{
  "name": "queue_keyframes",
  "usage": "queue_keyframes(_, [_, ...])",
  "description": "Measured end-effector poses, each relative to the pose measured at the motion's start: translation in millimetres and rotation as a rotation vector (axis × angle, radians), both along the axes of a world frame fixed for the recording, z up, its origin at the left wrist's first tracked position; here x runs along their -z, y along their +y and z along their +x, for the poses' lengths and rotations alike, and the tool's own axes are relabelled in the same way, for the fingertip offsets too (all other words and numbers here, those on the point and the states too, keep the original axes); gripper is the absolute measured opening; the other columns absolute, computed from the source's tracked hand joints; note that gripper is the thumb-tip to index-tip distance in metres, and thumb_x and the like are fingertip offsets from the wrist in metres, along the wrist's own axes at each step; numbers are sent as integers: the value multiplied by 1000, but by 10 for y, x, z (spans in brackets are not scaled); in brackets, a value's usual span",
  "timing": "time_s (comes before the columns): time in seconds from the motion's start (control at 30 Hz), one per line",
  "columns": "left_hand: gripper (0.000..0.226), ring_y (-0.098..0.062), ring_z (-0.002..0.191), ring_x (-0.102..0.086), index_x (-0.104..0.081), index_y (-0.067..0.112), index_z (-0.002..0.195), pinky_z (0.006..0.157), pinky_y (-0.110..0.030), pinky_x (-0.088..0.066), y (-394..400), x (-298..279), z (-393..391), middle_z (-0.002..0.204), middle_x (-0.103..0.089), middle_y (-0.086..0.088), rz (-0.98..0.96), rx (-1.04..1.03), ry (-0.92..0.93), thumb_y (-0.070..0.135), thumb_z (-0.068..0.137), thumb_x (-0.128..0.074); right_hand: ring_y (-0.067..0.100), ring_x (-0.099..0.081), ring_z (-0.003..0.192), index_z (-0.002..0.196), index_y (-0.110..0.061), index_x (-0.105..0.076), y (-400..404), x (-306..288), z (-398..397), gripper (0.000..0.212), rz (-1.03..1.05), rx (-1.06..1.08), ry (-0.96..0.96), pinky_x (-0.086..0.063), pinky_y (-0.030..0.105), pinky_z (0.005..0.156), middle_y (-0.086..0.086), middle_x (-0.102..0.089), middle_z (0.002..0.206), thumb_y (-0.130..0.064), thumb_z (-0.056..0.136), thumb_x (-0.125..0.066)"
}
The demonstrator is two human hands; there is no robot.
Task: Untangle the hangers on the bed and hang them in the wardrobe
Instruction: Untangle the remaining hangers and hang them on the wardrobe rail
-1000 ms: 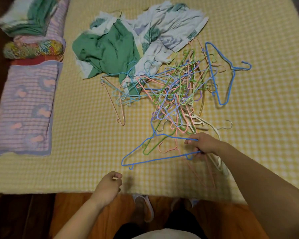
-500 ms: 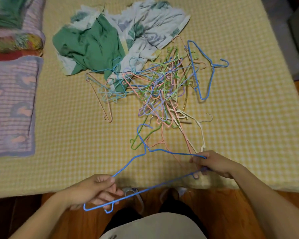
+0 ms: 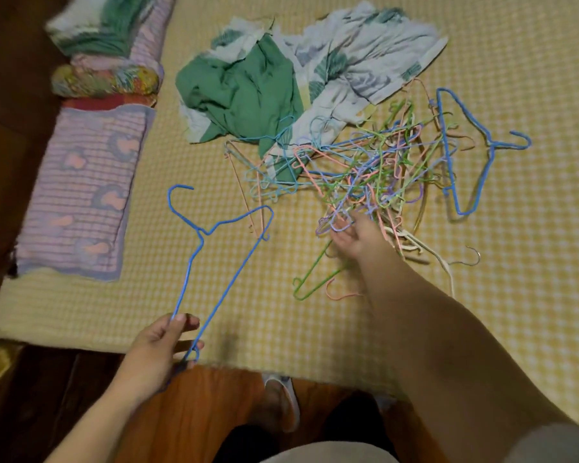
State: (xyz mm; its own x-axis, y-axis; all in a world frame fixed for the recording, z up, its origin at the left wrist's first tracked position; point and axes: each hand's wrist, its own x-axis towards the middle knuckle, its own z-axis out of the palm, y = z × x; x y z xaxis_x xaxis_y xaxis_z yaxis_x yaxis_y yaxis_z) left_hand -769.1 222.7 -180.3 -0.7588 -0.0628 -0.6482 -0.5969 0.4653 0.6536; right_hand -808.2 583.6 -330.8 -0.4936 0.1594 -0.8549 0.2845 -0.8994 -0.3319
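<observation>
Across the middle of the frame lies the yellow checked bed [image 3: 315, 329], and on its right half sits the tangled pile of hangers [image 3: 378, 172], thin wire ones in pink, green, lilac and pale blue all hooked through each other. The right hand [image 3: 351, 235] reaches into the pile's near edge, fingers curled among the lilac and pink wires; whether it has a firm hold on any one of them I cannot tell. A green hanger [image 3: 311, 279] and a pink hook poke out from under that forearm, which hides part of the heap. At lower left, the left hand [image 3: 161, 345] pinches one corner of a freed blue hanger [image 3: 214, 255], holding it up clear of the pile with its hook pointing toward the upper left. A second blue hanger [image 3: 462, 152] lies at the pile's right edge. Just above the pile, a crumpled green and white cloth [image 3: 281, 85] overlaps several hangers and covers their far ends. Along the left edge lie a striped lilac towel [image 3: 81, 195] and rolled bedding [image 3: 107, 78]. At the bottom, a slipper [image 3: 281, 402] shows on the wooden floor [image 3: 208, 412].
</observation>
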Motion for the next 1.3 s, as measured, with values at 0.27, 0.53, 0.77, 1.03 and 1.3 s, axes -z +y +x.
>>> queue_keyframes(0.27, [31, -30, 83, -65, -67, 9, 99, 52, -28, -49, 301, -58, 315, 105, -66, -10, 100, -41, 49, 29, 105, -44, 14, -49, 30, 84, -2, -49, -14, -715, 853, 21, 311, 55, -147, -34, 16, 28, 15, -45, 69, 15, 92, -38])
queue_keyframes(0.53, [31, -28, 81, -63, -66, 12, 101, 61, -35, -48, 675, -170, 360, 109, -65, -14, 170, 55, 126, 29, 107, -41, 16, -44, 41, 68, -6, -45, -535, -1425, 1892, 32, 255, -71, -83, -46, 23, 41, 11, -40, 61, 14, 93, -37])
queue_keyframes(0.77, [27, -25, 74, -59, -63, 12, 105, 53, -28, -45, 1084, -166, 404, 103, -59, -10, 260, 98, 122, 26, 107, -40, 18, -60, 52, 92, -2, -56, -745, -1649, 2231, 12, 163, -90, -20, -55, 32, 54, 8, -58, 70, 0, 100, -47])
queue_keyframes(1.03, [28, -22, 74, -61, -65, 12, 108, 58, -30, -46, 1274, -216, 458, 103, -58, -10, 313, 115, 129, 28, 107, -41, 18, -66, 56, 96, -1, -57, -843, -1912, 2763, 13, 127, -178, -31, -60, 35, 60, 10, -68, 82, 3, 99, -45])
queue_keyframes(1.3, [24, -22, 79, -56, -63, 16, 121, 56, -30, -45, 1289, -473, 385, 96, -58, -6, 416, 280, 97, 22, 104, -47, 22, -68, 52, 96, -1, -52, -495, -1956, 2725, 13, 58, 212, 10, -59, 36, 47, 14, -64, 78, 6, 99, -41])
